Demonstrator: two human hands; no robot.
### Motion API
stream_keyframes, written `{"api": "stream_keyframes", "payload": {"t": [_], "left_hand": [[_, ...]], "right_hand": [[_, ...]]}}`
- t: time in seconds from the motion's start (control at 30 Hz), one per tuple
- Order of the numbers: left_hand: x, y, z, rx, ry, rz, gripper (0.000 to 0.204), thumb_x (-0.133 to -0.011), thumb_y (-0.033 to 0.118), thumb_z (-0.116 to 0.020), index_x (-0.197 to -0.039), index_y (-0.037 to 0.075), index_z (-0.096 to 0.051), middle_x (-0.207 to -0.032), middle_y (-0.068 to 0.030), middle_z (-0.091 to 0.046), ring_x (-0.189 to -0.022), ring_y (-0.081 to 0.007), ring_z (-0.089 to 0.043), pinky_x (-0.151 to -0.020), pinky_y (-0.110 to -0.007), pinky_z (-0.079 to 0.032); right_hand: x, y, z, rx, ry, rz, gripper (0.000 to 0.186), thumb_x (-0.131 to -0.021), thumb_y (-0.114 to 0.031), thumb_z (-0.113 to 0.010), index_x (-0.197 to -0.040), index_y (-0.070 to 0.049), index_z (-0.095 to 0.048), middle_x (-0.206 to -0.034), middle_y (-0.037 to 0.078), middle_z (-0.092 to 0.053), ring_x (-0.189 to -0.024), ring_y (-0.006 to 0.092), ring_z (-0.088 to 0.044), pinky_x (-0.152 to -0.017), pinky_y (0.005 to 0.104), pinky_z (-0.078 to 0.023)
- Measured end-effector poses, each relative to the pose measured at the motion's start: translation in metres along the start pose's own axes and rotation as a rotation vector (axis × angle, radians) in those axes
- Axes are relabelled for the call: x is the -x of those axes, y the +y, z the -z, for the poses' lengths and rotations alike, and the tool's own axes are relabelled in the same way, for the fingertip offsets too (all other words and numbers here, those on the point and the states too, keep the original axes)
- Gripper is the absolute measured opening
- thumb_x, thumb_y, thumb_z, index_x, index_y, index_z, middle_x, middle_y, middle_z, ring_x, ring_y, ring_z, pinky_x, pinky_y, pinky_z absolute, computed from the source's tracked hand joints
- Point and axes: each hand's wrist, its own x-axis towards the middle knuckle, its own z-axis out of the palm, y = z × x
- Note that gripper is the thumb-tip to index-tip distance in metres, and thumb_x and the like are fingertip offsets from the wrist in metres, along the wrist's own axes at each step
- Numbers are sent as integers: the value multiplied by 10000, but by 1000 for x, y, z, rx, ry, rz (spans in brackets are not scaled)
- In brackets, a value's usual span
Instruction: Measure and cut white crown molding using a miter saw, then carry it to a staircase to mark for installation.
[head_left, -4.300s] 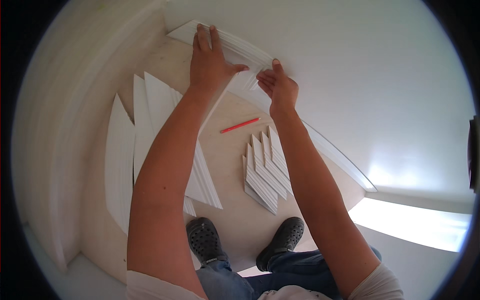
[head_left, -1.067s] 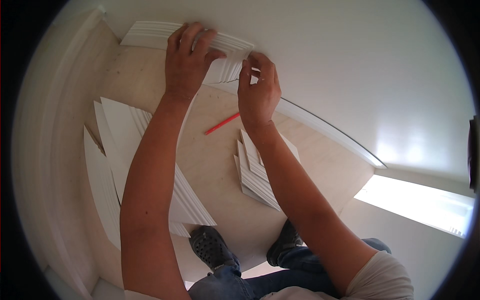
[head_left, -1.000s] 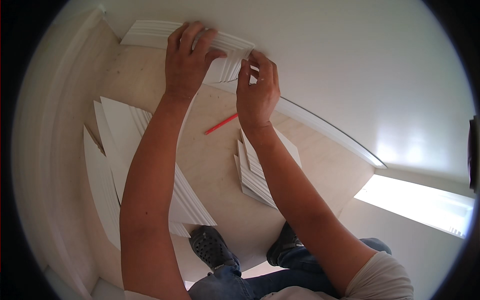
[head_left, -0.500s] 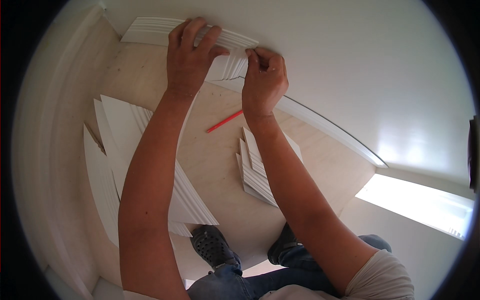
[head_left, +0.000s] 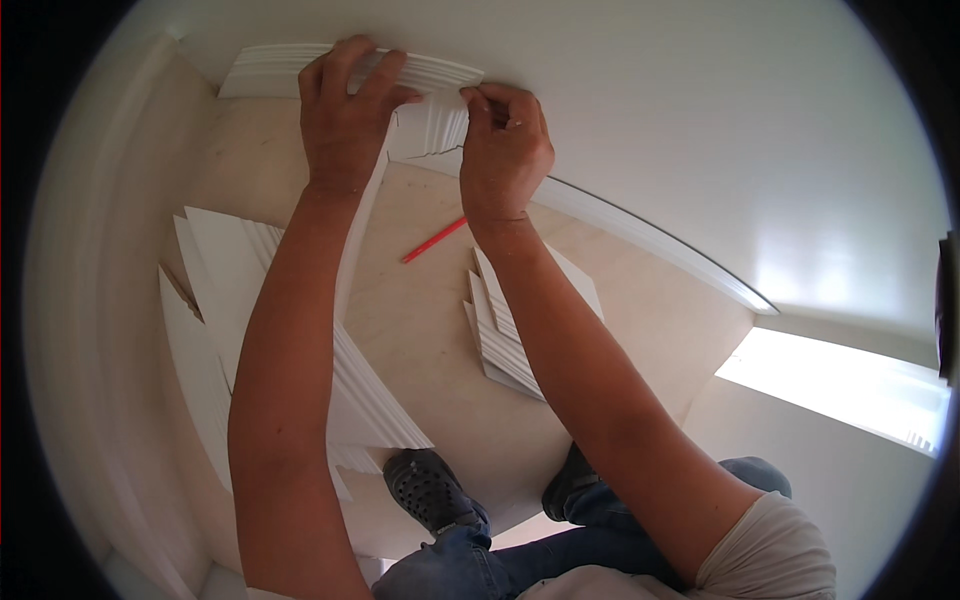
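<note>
At the far side, a white grooved moulding strip [head_left: 270,72] lies along the wall. My left hand [head_left: 345,125] is closed over it, fingers hooked across its upper edge and thumb toward its right end. Just under that end is another white grooved piece [head_left: 440,122], its ridges running at an angle to the strip's. My right hand [head_left: 508,150] pinches at the corner where the two come together, thumb against bent fingers. Its fingertips hide what exactly lies between them. On the floor, a red pencil [head_left: 432,242] sits near my right wrist.
Several long white grooved pieces [head_left: 215,265] lie under and beside my left forearm. A stack of shorter ones [head_left: 500,335] is partly beneath my right forearm. A white baseboard [head_left: 660,235] edges the wall at right. My dark clogs [head_left: 430,490] stand close by.
The view has shifted a little, so hands and moulding appear farther left. Both hands keep the same grip on the pieces at the wall.
</note>
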Motion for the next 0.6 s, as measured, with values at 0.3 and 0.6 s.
{"api": "stream_keyframes", "payload": {"t": [0.3,0.6], "left_hand": [[3,1,2,46,-22,25,483,-707,311,-887,-1157,273,-716,-1270,35,-563,-1130,-269,-513,-882,-376,-545],[2,1,5,64,-4,-24,478,-747,345,-883,-1177,200,-732,-1257,-7,-587,-1110,-253,-537,-926,-381,-478]], "right_hand": [[4,-5,4,2,-36,29,170,-859,-83,-798,-918,-62,-639,-857,69,-668,-692,208,-667,-631,336,-545],[16,-14,4,56,-89,-245,162,-903,-136,-772,-948,-34,-655,-904,93,-693,-746,227,-694,-662,349,-559]]}}
